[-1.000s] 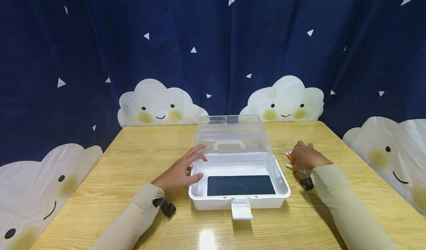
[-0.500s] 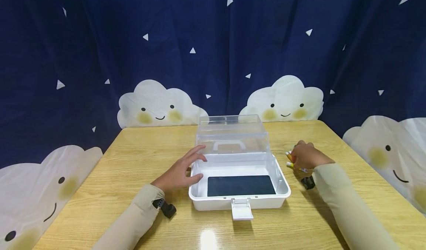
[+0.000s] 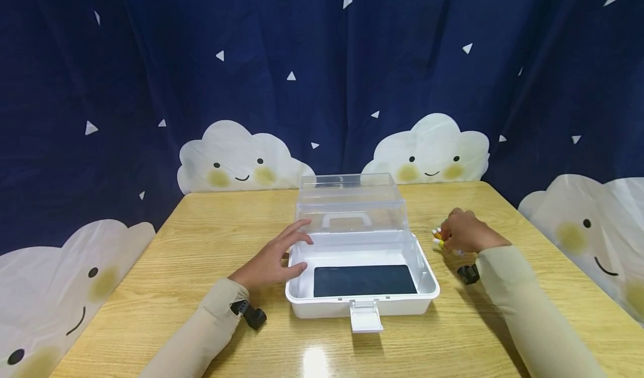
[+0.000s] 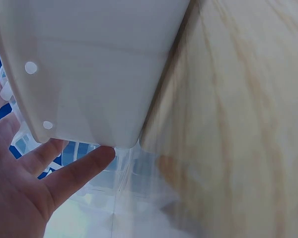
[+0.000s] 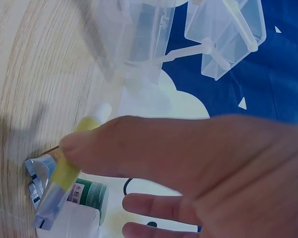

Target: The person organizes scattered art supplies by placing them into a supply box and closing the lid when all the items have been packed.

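A white storage box (image 3: pixel 359 306) with a clear lid (image 3: pixel 352 196) swung back sits mid-table, its front latch (image 3: pixel 365 317) hanging down. My left hand (image 3: pixel 274 260) is at the box's left side, fingers spread and touching its back corner, thumb over the rim. To the right of the box, my right hand (image 3: pixel 468 231) pinches a yellow paint tube (image 5: pixel 69 173) with a white cap, thumb laid across it. Beneath and beside it lie an orange tube (image 3: pixel 439 235), a silvery-blue tube (image 5: pixel 42 168) and a green-lidded jar (image 5: pixel 93 198). My hand hides part of this group.
A dark flat panel (image 3: pixel 364 280) shows on the box floor. The wooden table (image 3: pixel 241 216) surrounds the box, and a dark blue curtain (image 3: pixel 322 87) with cloud prints hangs behind and at both sides.
My right hand has lifted slightly and shifted a little right, with the yellow paint tube tilting in its fingers. The left hand and the box have stayed still.
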A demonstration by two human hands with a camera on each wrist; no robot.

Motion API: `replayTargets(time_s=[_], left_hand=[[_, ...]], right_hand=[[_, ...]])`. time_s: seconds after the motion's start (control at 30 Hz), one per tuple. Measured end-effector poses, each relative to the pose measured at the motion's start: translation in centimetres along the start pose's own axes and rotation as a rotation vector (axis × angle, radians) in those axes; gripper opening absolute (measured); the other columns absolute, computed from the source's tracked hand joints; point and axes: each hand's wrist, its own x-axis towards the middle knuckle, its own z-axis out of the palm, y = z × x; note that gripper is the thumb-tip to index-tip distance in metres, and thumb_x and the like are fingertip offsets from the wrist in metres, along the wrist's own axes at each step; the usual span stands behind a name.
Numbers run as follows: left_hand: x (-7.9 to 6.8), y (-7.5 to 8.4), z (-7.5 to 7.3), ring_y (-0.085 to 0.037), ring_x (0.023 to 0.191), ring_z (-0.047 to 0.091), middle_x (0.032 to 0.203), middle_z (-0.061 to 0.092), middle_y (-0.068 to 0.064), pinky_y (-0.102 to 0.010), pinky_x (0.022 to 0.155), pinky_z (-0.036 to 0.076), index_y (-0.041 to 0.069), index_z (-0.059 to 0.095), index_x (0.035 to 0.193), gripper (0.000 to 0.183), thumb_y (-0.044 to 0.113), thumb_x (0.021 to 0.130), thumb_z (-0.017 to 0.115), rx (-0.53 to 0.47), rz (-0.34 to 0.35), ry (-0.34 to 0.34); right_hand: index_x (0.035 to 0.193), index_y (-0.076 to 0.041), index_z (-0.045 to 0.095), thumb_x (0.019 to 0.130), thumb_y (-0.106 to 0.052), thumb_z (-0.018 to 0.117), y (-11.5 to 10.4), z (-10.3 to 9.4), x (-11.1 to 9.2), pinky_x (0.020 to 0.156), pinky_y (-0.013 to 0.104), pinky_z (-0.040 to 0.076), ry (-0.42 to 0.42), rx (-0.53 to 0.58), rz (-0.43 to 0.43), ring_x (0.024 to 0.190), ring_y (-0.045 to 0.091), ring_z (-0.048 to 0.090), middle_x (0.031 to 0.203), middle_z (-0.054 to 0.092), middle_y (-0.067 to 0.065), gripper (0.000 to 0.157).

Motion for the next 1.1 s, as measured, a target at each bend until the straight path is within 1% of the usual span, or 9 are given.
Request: replayTargets(time_s=[0.2,0.33,0.47,0.63,0.8,0.97,1.1], left_hand=[[0.0,0.1,-0.1,-0.018,0.140,0.029,0.157,0.015,0.021,-0.036,0.091,0.052,0.033,0.051,0.122,0.039,0.027,0.087,0.068,-0.005,-0.006,-0.003],[0.0,0.2,-0.1,-0.019,0.140,0.029,0.157,0.015,0.020,-0.037,0.091,0.051,0.031,0.052,0.123,0.040,0.026,0.087,0.069,-0.007,0.000,-0.005],[0.0,0.2,-0.1,-0.019,0.140,0.029,0.157,0.016,0.020,-0.037,0.091,0.051,0.032,0.052,0.123,0.040,0.026,0.087,0.069,-0.010,0.001,-0.006],[0.0,0.2,-0.1,-0.020,0.140,0.029,0.157,0.016,0.020,-0.038,0.091,0.052,0.031,0.052,0.123,0.040,0.025,0.086,0.069,-0.005,0.007,0.001],[0.0,0.2,0.0,-0.021,0.140,0.029,0.157,0.016,0.020,-0.038,0.091,0.052,0.029,0.053,0.123,0.040,0.024,0.086,0.069,-0.006,0.005,0.003],[0.0,0.1,0.0,-0.020,0.140,0.030,0.157,0.015,0.021,-0.038,0.091,0.052,0.030,0.052,0.123,0.040,0.024,0.087,0.069,-0.009,-0.001,0.000],[0.0,0.1,0.0,-0.021,0.140,0.029,0.157,0.015,0.021,-0.038,0.091,0.052,0.030,0.052,0.123,0.040,0.025,0.087,0.069,-0.001,-0.001,0.002]], right_hand=[[0.078,-0.011,0.070,0.071,-0.011,0.075,0.2,-0.1,0.2,0.065,0.043,0.044,0.034,-0.015,-0.027,0.082,0.034,0.045,0.088,0.052,0.010,0.009],[0.079,-0.011,0.069,0.073,-0.011,0.074,0.1,-0.1,0.2,0.066,0.045,0.045,0.055,-0.002,-0.013,0.085,0.037,0.046,0.093,0.053,0.014,0.008],[0.078,-0.011,0.069,0.076,-0.012,0.076,0.0,-0.1,0.4,0.071,0.048,0.047,0.087,0.007,0.000,0.090,0.038,0.049,0.099,0.055,0.017,0.007],[0.076,-0.012,0.068,0.077,-0.011,0.076,-0.3,-0.2,0.6,0.079,0.051,0.046,0.148,0.049,-0.027,0.094,0.038,0.050,0.102,0.057,0.020,0.008],[0.080,-0.012,0.068,0.080,-0.012,0.074,-0.7,-0.4,0.7,0.088,0.056,0.044,0.166,0.098,-0.032,0.105,0.042,0.048,0.114,0.055,0.025,0.006],[0.083,-0.011,0.067,0.082,-0.013,0.070,-0.8,-0.7,0.6,0.088,0.055,0.044,0.178,0.141,-0.050,0.110,0.043,0.047,0.119,0.053,0.026,0.004],[0.086,-0.011,0.067,0.083,-0.014,0.070,-1.0,-0.9,0.7,0.089,0.056,0.044,0.181,0.166,-0.050,0.112,0.043,0.047,0.123,0.051,0.026,0.005]])
